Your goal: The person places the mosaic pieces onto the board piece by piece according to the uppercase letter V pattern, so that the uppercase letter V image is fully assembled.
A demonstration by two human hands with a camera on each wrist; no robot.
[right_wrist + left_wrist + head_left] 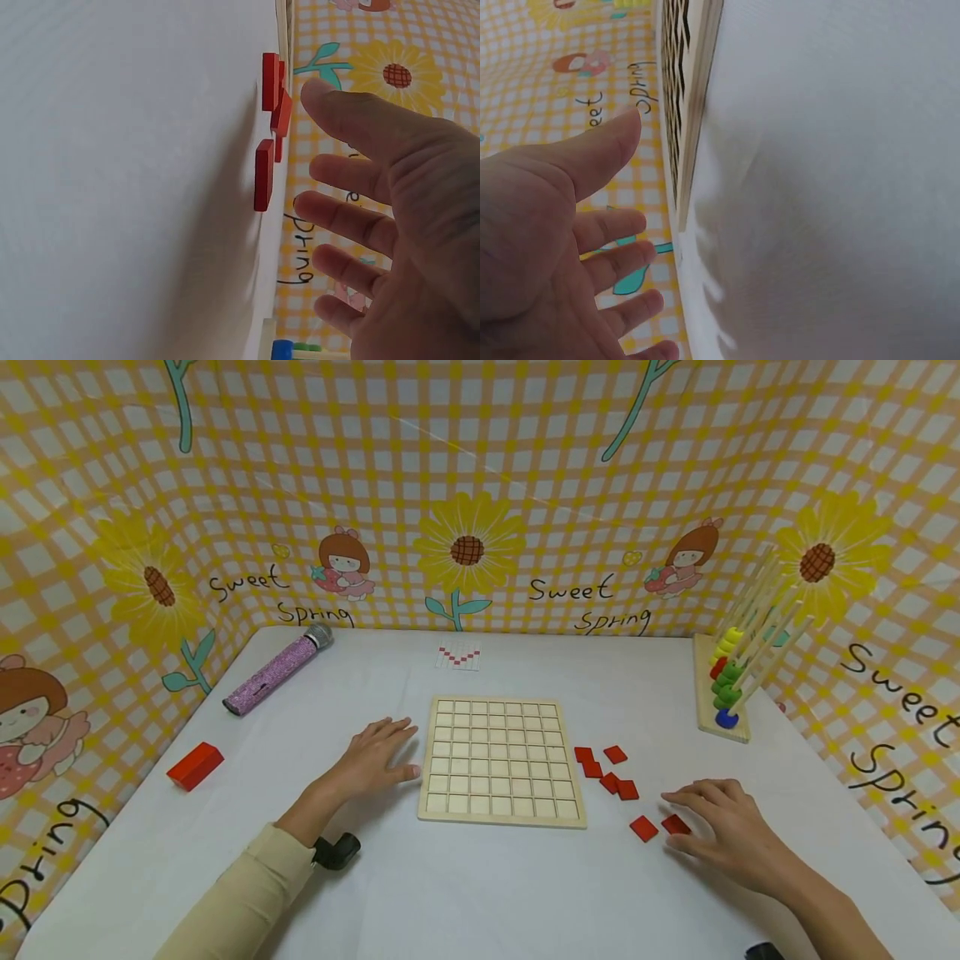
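A square wooden grid board (495, 762) lies in the middle of the white table, its cells bare. My left hand (372, 760) is beside the board's left edge, fingers spread and holding nothing; in the left wrist view the thumb (607, 154) points toward the board's edge (694, 127). Several small red square tiles (627, 790) lie scattered to the right of the board. Over the nearest tile (676, 824) hovers my right hand (738, 837), its fingers loosely bent and apart. The right wrist view shows that tile (263, 175) standing free of the fingers.
A small card (458, 656) with a red V pattern lies behind the board. At the left are a purple glittery microphone (273, 678) and a red block (195, 767). A wooden bead abacus (723, 685) with upright rods stands at the back right. Patterned cloth walls surround the table.
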